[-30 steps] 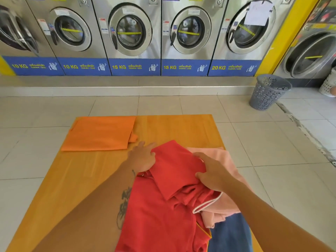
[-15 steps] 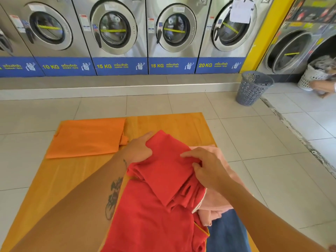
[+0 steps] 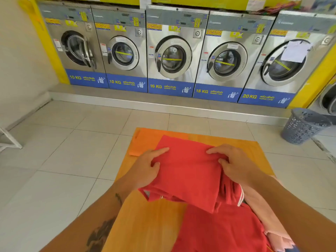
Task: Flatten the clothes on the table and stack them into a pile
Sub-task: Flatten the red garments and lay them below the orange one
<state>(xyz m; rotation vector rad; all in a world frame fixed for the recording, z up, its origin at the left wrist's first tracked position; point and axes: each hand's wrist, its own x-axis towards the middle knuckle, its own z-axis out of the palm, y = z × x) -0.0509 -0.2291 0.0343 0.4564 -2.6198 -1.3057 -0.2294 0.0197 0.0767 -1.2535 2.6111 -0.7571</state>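
A folded red garment [image 3: 187, 168] is held above the wooden table [image 3: 145, 220]. My left hand [image 3: 147, 166] grips its left edge and my right hand [image 3: 231, 162] grips its right edge, thumbs on top. Its far end overlaps a flat orange cloth [image 3: 143, 142] at the table's far left corner. Another red garment [image 3: 223, 231] lies crumpled at the near side, with a pink garment [image 3: 263, 211] beside it on the right.
A row of steel washing machines [image 3: 172, 55] lines the far wall on a raised step. A grey perforated laundry basket [image 3: 303, 126] stands on the tiled floor at the right. A white metal frame [image 3: 9, 140] shows at the left edge.
Both hands have lifted the red garment off the pile and carried it forward and left, over the orange cloth. The view has tilted up and swung left.
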